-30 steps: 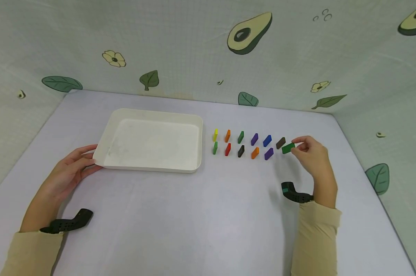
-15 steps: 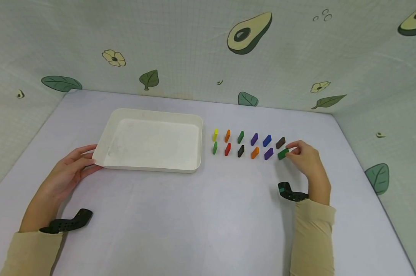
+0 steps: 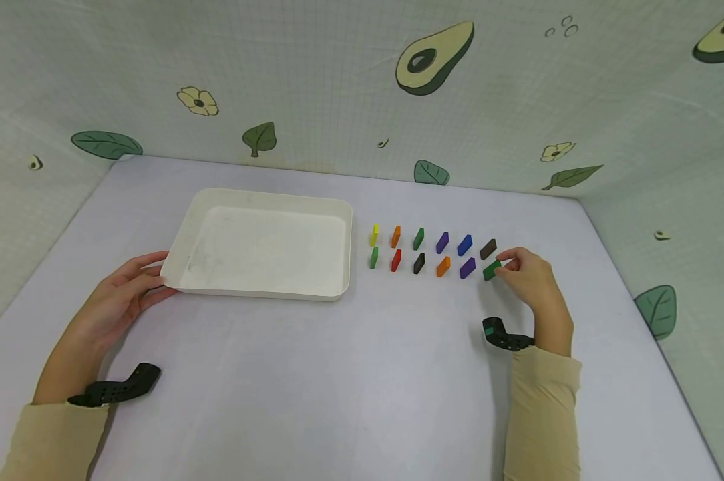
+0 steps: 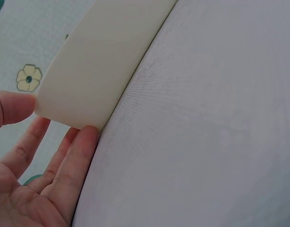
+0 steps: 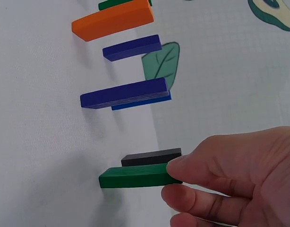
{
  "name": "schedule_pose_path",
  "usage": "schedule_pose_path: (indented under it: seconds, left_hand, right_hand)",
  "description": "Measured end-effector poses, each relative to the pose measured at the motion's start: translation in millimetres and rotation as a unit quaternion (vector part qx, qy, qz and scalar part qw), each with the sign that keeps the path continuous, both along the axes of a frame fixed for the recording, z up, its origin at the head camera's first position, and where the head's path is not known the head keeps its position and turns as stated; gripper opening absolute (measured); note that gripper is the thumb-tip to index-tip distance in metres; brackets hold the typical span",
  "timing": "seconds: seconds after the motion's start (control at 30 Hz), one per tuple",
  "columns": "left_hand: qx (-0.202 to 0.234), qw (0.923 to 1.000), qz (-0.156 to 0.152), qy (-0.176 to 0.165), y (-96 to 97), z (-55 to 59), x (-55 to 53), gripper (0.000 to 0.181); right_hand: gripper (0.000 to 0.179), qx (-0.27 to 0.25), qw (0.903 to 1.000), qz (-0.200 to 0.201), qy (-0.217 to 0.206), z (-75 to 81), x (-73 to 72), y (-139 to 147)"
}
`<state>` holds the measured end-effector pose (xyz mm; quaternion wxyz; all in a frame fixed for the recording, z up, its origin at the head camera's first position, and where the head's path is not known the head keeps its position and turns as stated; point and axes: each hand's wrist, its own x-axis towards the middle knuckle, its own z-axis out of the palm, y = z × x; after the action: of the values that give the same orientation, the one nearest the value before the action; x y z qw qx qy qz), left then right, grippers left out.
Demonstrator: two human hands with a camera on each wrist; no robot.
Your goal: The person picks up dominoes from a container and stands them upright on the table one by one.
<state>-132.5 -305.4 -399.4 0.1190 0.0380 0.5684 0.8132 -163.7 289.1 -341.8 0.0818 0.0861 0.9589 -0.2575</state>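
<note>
My right hand (image 3: 527, 277) pinches a green domino block (image 5: 135, 176) by one end, between thumb and fingertips. It stands at the right end of the front row, just in front of a dark brown block (image 3: 488, 249); whether it touches the table cannot be told. Left of it is a purple block (image 3: 467, 268). My left hand (image 3: 118, 294) touches the near left corner of a white tray (image 3: 260, 294), its fingers nearly straight. In the left wrist view the thumb meets the rim and fingertips (image 4: 89, 132) lie against the base of the tray's outer wall (image 4: 95, 71).
Two rows of upright coloured blocks run right of the tray, from a yellow block (image 3: 375, 235) and a light green block (image 3: 375, 258) to the right hand. Several colours repeat. A patterned cloth (image 3: 326, 80) rises behind the white table (image 3: 302, 387).
My right hand has moved left and slightly down, bringing the green block into line with the front row. In the last half second it shifts only a little. The left hand and tray stay put.
</note>
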Motion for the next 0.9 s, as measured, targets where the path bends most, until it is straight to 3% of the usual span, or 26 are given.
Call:
schedule_pose_path:
  seconds: [0.9]
  left_hand:
    - [-0.017, 0.9998, 0.006, -0.006, 0.9, -1.5, 2.8, 0.035]
  right_hand:
    - [0.036, -0.002, 0.9999, 0.012, -0.002, -0.7, 0.3, -0.2]
